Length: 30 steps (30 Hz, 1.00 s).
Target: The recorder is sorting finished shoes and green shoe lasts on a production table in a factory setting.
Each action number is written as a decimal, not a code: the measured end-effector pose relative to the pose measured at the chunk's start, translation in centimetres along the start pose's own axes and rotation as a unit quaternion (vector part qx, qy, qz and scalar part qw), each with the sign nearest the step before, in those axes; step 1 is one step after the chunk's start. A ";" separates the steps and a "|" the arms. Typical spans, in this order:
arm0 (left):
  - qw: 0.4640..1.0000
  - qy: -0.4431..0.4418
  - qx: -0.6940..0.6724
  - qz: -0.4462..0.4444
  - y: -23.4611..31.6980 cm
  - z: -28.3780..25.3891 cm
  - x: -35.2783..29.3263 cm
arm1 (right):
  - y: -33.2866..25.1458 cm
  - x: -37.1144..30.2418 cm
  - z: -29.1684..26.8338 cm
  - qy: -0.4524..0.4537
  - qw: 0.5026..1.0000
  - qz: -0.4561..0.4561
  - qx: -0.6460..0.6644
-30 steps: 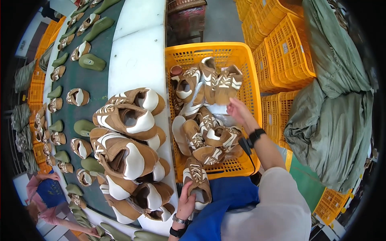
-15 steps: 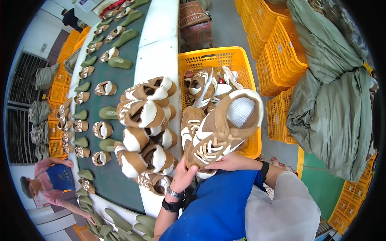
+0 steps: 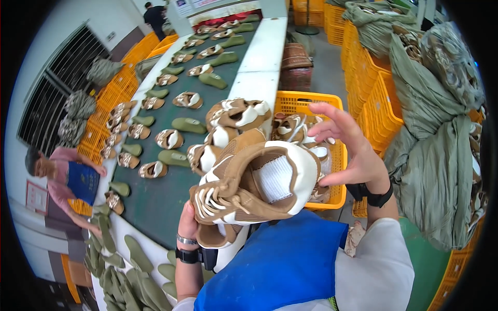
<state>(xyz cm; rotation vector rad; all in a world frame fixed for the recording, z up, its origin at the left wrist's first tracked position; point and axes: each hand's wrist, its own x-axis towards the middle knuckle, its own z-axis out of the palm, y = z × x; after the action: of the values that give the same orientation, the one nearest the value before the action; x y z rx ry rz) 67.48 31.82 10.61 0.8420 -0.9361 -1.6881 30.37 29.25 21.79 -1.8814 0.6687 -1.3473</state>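
Brown-and-white lace-up shoe (image 3: pixel 254 181), one, frame centre: long axis slanting, toe lower left, heel right. Second brown-and-white shoe (image 3: pixel 211 236), one, beneath. My left hand (image 3: pixel 188 223) grips the upper toe, fingertips hidden; my right hand (image 3: pixel 360 155) spreads wide, holding nothing. Orange slotted plastic crate (image 3: pixel 340 179), one, right of centre: several shoes (image 3: pixel 289 127).

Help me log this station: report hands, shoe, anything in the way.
Left hand holding tan-and-white shoe near toe. Right hand open beside its heel. Second shoe just beneath. Nothing visibly blocking.
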 end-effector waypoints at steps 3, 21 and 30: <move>0.999 0.008 -0.045 -0.012 0.5 -3.4 -2.7 | -2.2 3.7 3.7 -0.169 0.973 -0.141 -0.068; 0.869 0.349 0.349 -0.012 7.5 -13.5 -14.4 | -1.0 6.0 22.0 -0.366 0.919 -0.004 0.145; 0.485 0.365 0.764 0.220 7.1 -1.4 -11.5 | -0.5 2.9 27.7 -0.250 0.930 -0.219 -0.160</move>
<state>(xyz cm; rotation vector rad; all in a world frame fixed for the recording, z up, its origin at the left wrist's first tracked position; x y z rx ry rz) 74.81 41.07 17.42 1.9294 -1.6582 0.5211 57.58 34.37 18.38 -2.6243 0.2138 -0.9685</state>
